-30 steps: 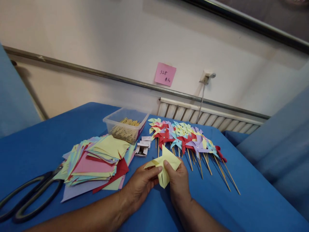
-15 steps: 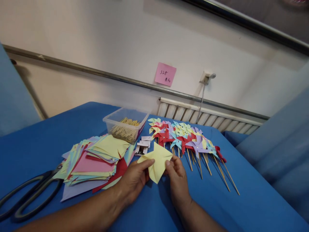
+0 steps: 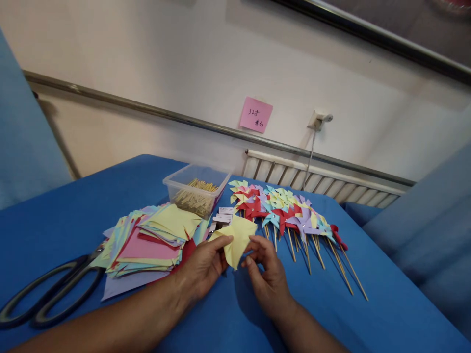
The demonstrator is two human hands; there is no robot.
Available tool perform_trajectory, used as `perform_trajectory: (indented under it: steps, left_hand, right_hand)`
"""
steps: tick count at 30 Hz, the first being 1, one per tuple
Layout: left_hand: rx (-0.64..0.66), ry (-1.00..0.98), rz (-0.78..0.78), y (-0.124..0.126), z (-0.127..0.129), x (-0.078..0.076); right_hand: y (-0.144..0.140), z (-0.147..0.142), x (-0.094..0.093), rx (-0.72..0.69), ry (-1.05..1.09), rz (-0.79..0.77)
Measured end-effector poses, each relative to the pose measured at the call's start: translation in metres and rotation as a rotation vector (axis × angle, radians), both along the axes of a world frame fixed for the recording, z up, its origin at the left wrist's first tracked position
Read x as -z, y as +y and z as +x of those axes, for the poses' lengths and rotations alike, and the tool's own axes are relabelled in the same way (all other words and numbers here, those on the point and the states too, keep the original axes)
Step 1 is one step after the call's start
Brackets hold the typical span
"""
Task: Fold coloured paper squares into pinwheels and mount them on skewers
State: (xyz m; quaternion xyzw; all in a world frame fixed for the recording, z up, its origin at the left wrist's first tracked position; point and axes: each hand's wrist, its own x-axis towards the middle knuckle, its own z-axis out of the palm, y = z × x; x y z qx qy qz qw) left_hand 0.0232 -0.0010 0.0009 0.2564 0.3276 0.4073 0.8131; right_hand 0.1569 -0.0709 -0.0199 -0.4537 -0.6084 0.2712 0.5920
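Pale-yellow pointed folded paper [image 3: 239, 236] is hanging to the near right of the clear rectangular plastic box [image 3: 191, 190], the left hand [image 3: 206, 264] pinching its box-side edge between thumb and fingers, the right hand [image 3: 268, 277] hovering, loosely curled, fingers parted, at its opposite edge, contact unclear.

The left forearm [image 3: 143, 306] and right forearm [image 3: 307, 321] are bare as far as they show, smooth in outline. The left hand [image 3: 206, 267] and right hand [image 3: 268, 277] are bare too, with rounded fingertips [image 3: 253, 239].
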Motion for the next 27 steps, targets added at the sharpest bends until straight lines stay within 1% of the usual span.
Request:
perform_trajectory:
  steps: [3, 9, 13, 17, 23, 25, 27]
  left_hand:
    - [0.001, -0.014, 0.0, 0.0, 0.0, 0.001]
    - [0.025, 0.005, 0.004, -0.001, 0.0, 0.0]
    - [0.037, 0.031, 0.02, -0.005, 0.001, -0.002]
    - [0.071, 0.055, 0.064, -0.01, 0.003, -0.004]
    - [0.092, 0.094, 0.136, -0.013, 0.005, -0.004]
    - [0.099, 0.118, 0.152, -0.014, 0.006, -0.005]
    - [0.102, 0.127, 0.162, -0.015, 0.006, -0.005]
  right_hand:
    - [-0.001, 0.002, -0.002, 0.018, 0.0, -0.002]
    - [0.001, 0.008, -0.001, -0.079, -0.182, -0.053]
    - [0.003, 0.008, -0.001, -0.061, -0.191, -0.041]
    - [0.004, 0.007, -0.004, -0.014, -0.086, -0.102]
    - [0.007, 0.003, 0.0, -0.008, 0.203, -0.315]
    - [0.008, 0.003, 0.002, 0.01, 0.241, -0.339]
    - [0.01, 0.004, 0.003, 0.023, 0.236, -0.341]
